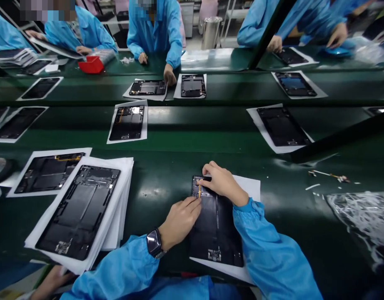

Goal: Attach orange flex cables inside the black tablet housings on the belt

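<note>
A dark tablet chassis (215, 227) lies open-side up on a white sheet (248, 185) in front of me. A thin orange flex strip (199, 191) runs down near its top left corner. My right hand (221, 181) rests curled on that top edge, fingertips pressing by the strip's upper end. My left hand (179, 221), with a dark wristwatch, pinches the strip's lower end with fingers together. Both sleeves are blue.
A stack of white sheets topped by another chassis (81, 208) sits to my left, one more (48, 171) behind it. More chassis on sheets ride the green belt (185, 137). Scrap bits (331, 177) and a bag of peeled film (363, 216) lie right. People in blue work opposite.
</note>
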A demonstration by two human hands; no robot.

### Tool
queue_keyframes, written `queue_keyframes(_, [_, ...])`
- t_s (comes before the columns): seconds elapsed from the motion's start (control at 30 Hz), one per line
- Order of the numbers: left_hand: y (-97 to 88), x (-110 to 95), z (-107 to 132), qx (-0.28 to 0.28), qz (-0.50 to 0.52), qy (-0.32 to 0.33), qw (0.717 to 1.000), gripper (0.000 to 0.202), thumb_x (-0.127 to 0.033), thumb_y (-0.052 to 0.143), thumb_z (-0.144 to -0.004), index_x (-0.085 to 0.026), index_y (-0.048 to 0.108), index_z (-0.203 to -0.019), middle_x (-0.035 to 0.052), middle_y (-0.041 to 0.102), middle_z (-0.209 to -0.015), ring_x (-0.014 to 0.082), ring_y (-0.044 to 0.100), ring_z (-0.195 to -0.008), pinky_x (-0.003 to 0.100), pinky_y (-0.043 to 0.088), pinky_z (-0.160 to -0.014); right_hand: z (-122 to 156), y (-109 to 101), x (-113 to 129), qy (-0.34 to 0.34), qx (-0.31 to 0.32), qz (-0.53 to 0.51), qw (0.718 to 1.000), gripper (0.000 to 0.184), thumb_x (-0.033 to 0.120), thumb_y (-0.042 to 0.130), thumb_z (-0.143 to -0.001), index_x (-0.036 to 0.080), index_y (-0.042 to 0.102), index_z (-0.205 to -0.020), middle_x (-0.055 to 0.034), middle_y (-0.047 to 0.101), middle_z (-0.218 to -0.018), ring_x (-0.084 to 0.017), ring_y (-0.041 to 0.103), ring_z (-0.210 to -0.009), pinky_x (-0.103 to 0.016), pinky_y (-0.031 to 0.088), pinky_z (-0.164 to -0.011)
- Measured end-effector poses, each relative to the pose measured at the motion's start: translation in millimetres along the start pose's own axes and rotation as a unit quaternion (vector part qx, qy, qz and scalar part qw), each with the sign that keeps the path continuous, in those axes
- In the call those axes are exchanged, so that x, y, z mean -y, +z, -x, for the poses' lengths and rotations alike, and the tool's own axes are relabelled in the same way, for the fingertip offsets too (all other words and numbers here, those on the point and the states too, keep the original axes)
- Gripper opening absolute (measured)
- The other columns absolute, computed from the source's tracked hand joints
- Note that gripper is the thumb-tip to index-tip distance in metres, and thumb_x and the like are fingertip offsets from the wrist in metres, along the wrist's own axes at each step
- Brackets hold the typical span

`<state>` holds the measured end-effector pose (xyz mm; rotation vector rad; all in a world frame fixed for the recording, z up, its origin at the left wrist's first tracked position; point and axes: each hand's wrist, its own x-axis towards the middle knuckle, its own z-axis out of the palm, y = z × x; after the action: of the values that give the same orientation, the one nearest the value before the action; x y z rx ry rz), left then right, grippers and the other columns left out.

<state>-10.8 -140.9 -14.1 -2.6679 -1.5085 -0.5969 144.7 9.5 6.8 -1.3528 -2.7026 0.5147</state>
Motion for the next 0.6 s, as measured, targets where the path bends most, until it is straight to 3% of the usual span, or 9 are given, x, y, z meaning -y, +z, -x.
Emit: queue_keyframes(0.6, [0.3, -1.4, -0.9, 0.027, 0.000, -0.006, 1.000, 0.026, -0.013, 0.041, -0.100, -0.009, 0.065, -0.108, 0.0103, 0.067, -0.117, 0.0248, 0.059, -0.111, 0.032, 0.056, -0.080, 0.1, 0.3, -0.8, -0.001, 0.002, 0.001, 1.000, 0.030, 0.043, 0.072, -0.082, 0.022, 0.055, -0.094, 0.0009, 0.054, -0.096, -0.013, 0.054, -0.068, -0.027, 0.026, -0.056])
